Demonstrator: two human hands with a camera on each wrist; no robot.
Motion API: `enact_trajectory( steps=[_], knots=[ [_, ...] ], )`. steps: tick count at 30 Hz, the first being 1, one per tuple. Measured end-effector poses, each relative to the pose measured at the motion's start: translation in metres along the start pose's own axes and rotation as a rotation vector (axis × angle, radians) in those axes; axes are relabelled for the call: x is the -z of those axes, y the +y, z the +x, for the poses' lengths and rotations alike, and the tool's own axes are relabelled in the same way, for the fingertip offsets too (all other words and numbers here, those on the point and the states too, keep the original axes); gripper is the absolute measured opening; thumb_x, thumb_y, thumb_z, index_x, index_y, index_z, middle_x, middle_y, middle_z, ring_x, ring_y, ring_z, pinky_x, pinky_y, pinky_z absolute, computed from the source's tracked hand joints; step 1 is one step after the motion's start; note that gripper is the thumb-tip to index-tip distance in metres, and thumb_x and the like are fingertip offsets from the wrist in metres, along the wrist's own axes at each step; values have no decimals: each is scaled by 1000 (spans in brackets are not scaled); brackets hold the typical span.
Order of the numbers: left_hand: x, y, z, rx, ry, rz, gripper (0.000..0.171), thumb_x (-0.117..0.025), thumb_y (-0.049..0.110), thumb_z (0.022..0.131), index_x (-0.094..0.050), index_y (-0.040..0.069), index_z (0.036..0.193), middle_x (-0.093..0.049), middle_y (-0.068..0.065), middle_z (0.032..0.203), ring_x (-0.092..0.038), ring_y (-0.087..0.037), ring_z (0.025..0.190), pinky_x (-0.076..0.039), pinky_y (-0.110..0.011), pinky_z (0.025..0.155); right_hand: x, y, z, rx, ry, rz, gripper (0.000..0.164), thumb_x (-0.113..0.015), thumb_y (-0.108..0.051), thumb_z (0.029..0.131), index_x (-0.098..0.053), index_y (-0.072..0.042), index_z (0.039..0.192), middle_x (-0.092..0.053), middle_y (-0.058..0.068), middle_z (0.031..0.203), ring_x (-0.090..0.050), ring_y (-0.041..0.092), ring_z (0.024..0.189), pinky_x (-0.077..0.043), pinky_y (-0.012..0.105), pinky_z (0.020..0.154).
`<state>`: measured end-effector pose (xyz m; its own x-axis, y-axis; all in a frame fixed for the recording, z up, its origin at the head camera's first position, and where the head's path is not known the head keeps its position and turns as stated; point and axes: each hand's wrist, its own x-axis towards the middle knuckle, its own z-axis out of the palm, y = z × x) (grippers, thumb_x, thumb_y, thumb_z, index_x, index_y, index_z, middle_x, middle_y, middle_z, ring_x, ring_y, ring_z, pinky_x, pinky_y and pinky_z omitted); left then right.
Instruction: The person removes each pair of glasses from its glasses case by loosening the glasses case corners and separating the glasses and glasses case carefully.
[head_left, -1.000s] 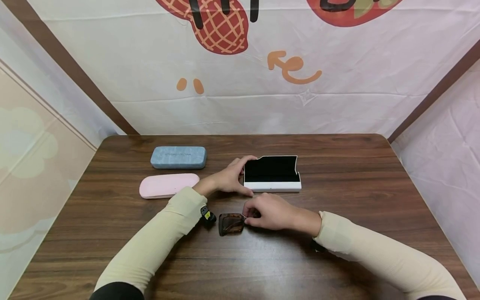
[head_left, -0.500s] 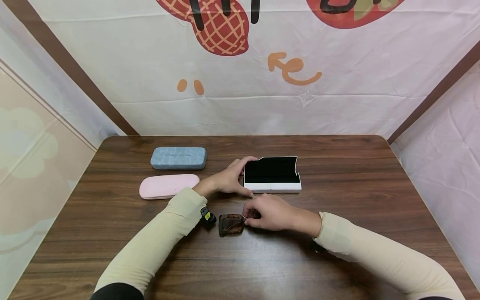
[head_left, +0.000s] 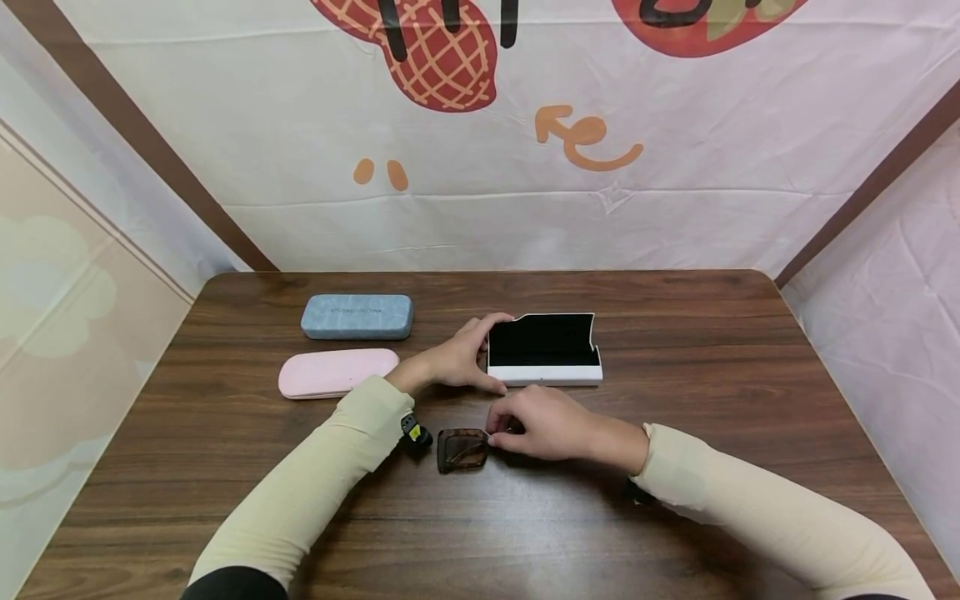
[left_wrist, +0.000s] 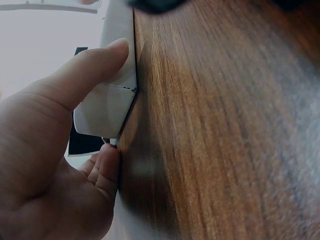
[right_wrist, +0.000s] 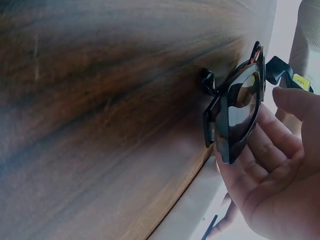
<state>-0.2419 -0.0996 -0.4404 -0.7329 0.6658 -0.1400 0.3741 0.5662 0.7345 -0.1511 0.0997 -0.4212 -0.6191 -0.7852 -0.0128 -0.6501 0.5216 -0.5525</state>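
Observation:
A white glasses case [head_left: 544, 376] with a black lining lies open on the table, right of centre. My left hand [head_left: 453, 358] grips its left end. The left wrist view shows the thumb [left_wrist: 107, 60] on the white outer wall [left_wrist: 102, 112] and the fingers round the far side. Nearer to me, my right hand [head_left: 543, 423] pinches tortoiseshell sunglasses [head_left: 459, 468] at their right side, and one dark lens shows. In the right wrist view the sunglasses [right_wrist: 235, 115] sit low over the table, with the fingers [right_wrist: 267, 150] behind them.
A blue glasses case [head_left: 357, 317] lies shut at the back left. In front of it is a pink glasses case [head_left: 330, 374], also shut and partly behind the left forearm. The wooden table [head_left: 697, 358] ends at a printed cloth wall [head_left: 487, 225].
Almost nothing differs. The right hand has shifted very slightly, while the left hand and the cases hold their places.

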Motion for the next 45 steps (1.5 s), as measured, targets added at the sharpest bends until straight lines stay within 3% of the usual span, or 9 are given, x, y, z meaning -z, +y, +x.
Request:
enact_trajectory(
  steps=[11, 19, 24, 35, 41, 45],
  knots=[
    [0, 0, 0, 13, -17, -2, 103, -88, 26, 82, -21, 19, 159, -38, -13, 117, -37, -25, 102, -38, -39, 82, 5, -2, -3, 34, 52, -13, 7, -73, -22, 95, -75, -17, 100, -71, -12, 92, -65, 6, 82, -52, 26, 76],
    [0, -1, 1, 2, -13, 3, 102, -88, 26, 82, -22, 18, 159, -39, -13, 115, -38, -25, 101, -38, -37, 81, 9, -1, -9, 45, 86, -40, 22, -71, -22, 97, -75, -11, 116, -74, -3, 113, -66, 11, 107, -53, 34, 93],
    [0, -2, 1, -4, -16, 2, 101, -87, 22, 83, -21, 18, 159, -40, -14, 116, -39, -24, 101, -40, -36, 80, 12, -3, -18, 62, 106, -50, 31, -70, -22, 98, -71, -9, 126, -67, 5, 131, -57, 20, 128, -46, 41, 106],
    [0, -4, 1, -4, -15, 6, 100, -87, 21, 83, -21, 18, 159, -40, -15, 120, -40, -25, 103, -42, -37, 82, 15, 2, -26, 144, 148, -38, 38, -70, -23, 98, -67, -8, 133, -60, 6, 142, -52, 19, 133, -43, 41, 109],
    [0, -3, 1, -7, -8, 5, 98, -86, 18, 83, -23, 20, 159, -40, -15, 124, -40, -24, 103, -42, -37, 83, 17, 6, -27, 207, 183, -101, 50, -71, -30, 98, -61, -9, 141, -49, 9, 153, -41, 28, 144, -34, 49, 116],
    [0, -4, 1, -13, -2, 15, 99, -87, 18, 82, -24, 20, 159, -43, -14, 118, -42, -23, 98, -42, -35, 79, 20, 7, -28, 175, 171, -141, 62, -69, -36, 99, -48, -14, 153, -30, 8, 165, -24, 30, 152, -20, 61, 118]
  ],
)
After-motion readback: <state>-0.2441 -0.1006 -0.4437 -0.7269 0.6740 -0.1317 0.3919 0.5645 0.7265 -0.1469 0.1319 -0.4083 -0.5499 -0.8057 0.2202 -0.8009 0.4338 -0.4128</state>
